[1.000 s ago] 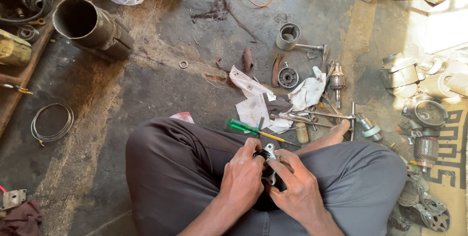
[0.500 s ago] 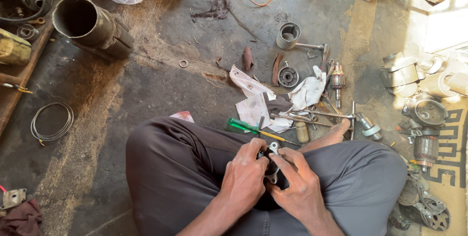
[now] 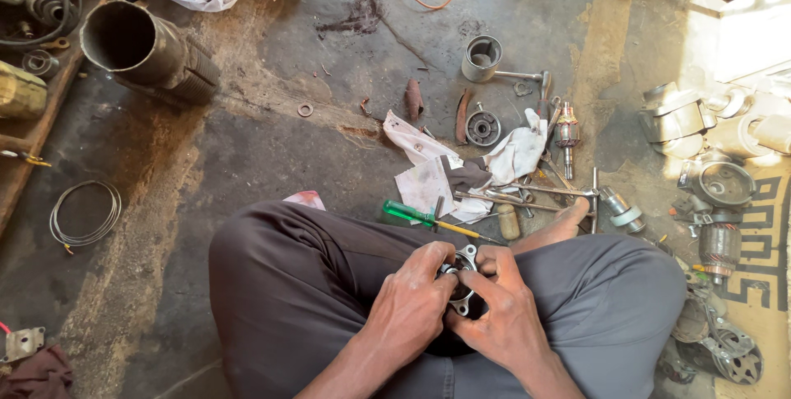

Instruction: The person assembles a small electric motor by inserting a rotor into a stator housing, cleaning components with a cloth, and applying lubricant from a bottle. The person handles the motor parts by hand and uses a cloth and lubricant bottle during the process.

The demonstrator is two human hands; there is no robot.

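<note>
Two hands work over the lap: left hand (image 3: 412, 304) and right hand (image 3: 498, 316) each keep a closed grip on one small metal part (image 3: 461, 271). Green screwdriver (image 3: 424, 218) lies on floor (image 3: 247, 143) near white rag (image 3: 437, 172).

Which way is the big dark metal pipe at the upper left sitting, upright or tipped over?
Tipped over. The metal pipe lies on its side on the floor, its open mouth facing the upper left, so the dark hollow inside shows.

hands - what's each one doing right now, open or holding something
Left hand: closed on the small round metal part in the lap.
Right hand: closed on the same metal part, fingers curled over its right side.
</note>
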